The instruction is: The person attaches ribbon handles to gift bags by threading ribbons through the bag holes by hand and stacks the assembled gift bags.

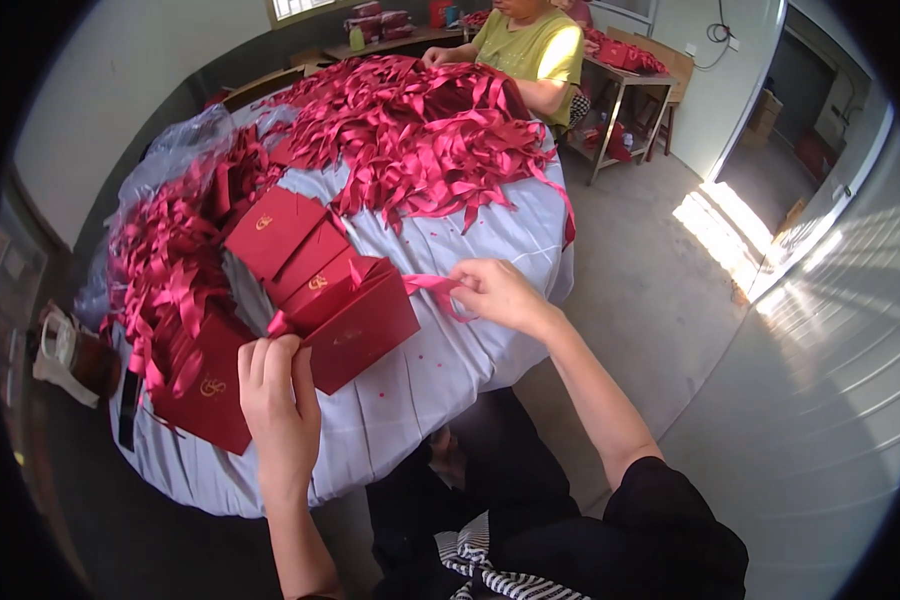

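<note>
A red gift bag (355, 335) with a gold print leans at the near edge of a stack on the table. My right hand (508, 297) pinches a pink ribbon (432, 284) that stretches from the bag's right side. At the bag's left end, my left hand (278, 385) is closed with its fingertips at a short pink ribbon (279, 323); the fingertips are partly hidden. Behind lie more red bags (275, 230), overlapping one another. Beyond my left hand, another red bag (205, 385) rests with ribbons around it.
A large heap of ribboned red bags (420, 130) covers the far side of the cloth-covered round table (460, 350). Clear plastic wrapping (175, 150) lies at the left. Across the table is a person in a yellow shirt (530, 50). A side table (625, 80) holds more red items.
</note>
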A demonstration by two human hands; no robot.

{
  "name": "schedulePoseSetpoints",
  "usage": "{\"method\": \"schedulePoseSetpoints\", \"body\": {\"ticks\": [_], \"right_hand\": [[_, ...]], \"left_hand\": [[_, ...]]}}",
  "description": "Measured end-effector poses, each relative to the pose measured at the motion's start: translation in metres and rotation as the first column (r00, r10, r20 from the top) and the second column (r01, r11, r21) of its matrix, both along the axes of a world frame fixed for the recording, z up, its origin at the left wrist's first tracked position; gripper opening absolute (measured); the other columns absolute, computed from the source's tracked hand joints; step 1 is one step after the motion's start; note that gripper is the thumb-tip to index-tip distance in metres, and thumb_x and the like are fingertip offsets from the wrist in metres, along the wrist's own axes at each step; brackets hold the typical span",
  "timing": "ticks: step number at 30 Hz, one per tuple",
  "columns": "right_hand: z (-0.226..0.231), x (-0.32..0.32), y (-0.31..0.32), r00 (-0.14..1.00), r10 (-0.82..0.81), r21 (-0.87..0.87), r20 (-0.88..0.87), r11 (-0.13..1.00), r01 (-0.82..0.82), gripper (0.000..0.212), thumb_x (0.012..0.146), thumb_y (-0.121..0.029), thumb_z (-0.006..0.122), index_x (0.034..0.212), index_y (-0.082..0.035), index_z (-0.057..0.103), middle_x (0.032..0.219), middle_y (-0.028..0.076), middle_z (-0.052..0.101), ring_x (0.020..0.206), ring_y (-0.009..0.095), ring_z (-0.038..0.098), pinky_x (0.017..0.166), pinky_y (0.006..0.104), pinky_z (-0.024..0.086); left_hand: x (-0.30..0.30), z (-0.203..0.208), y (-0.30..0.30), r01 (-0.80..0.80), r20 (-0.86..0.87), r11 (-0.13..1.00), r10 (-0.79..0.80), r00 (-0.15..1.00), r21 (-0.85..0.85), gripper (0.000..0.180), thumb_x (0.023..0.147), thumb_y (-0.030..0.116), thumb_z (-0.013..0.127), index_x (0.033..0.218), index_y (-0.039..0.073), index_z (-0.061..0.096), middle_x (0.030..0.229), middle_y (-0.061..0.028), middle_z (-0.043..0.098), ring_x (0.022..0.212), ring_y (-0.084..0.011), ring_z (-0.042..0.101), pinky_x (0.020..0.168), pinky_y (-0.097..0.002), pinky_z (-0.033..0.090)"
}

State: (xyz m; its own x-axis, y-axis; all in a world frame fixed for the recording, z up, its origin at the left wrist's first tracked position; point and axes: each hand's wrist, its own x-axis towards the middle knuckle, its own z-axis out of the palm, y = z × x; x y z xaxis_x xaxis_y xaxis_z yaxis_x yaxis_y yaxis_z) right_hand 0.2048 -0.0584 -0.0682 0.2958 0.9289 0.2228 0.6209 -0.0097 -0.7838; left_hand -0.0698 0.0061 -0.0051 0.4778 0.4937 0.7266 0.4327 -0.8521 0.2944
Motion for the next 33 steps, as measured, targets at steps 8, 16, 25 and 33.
{"method": "schedulePoseSetpoints", "body": {"ticks": [8,16,25,33], "right_hand": [[0.018,0.001,-0.002,0.933,-0.029,0.091,0.360,0.996,-0.004,0.024,0.083,-0.023,0.063,0.093,-0.001,0.064,0.081,0.012,0.062,0.072,0.025,0.061,0.068,0.0352,0.047],[0.006,-0.023,0.063,0.892,0.033,0.073,0.451,0.995,-0.074,0.017,0.080,-0.019,0.065,0.078,-0.003,0.067,0.078,0.013,0.063,0.079,0.033,0.061,0.074,0.0417,0.047],[0.013,-0.024,0.055,0.974,-0.086,0.387,0.211,0.922,-0.003,0.011,0.081,-0.009,0.065,0.081,0.000,0.058,0.076,0.014,0.063,0.069,0.028,0.061,0.066,0.0366,0.048],[0.056,-0.103,0.007,0.978,0.156,0.434,-0.141,0.897,-0.080,0.011,0.082,0.001,0.066,0.090,0.001,0.059,0.080,0.008,0.064,0.069,0.015,0.063,0.064,0.0254,0.051]], "left_hand": [[-0.009,0.003,0.009,-0.108,0.075,0.994,0.106,0.992,0.020,0.008,0.081,-0.005,0.060,0.089,-0.003,0.057,0.077,-0.0132,0.054,0.071,-0.0276,0.051,0.063,-0.0354,0.042],[-0.014,0.005,0.003,-0.185,0.005,0.983,0.185,0.983,0.006,0.007,0.085,-0.004,0.059,0.091,-0.003,0.057,0.081,-0.0136,0.057,0.073,-0.0262,0.055,0.066,-0.0330,0.044],[-0.012,0.000,0.018,-0.067,0.120,0.986,0.086,0.989,-0.155,0.010,0.083,-0.002,0.058,0.093,-0.003,0.057,0.083,-0.0164,0.057,0.078,-0.0319,0.055,0.069,-0.0370,0.045],[-0.008,-0.013,0.036,0.245,0.285,0.717,-0.067,0.956,-0.653,0.016,0.090,0.003,0.055,0.103,-0.005,0.059,0.077,-0.0058,0.059,0.072,-0.0084,0.053,0.065,-0.0253,0.045]]}}
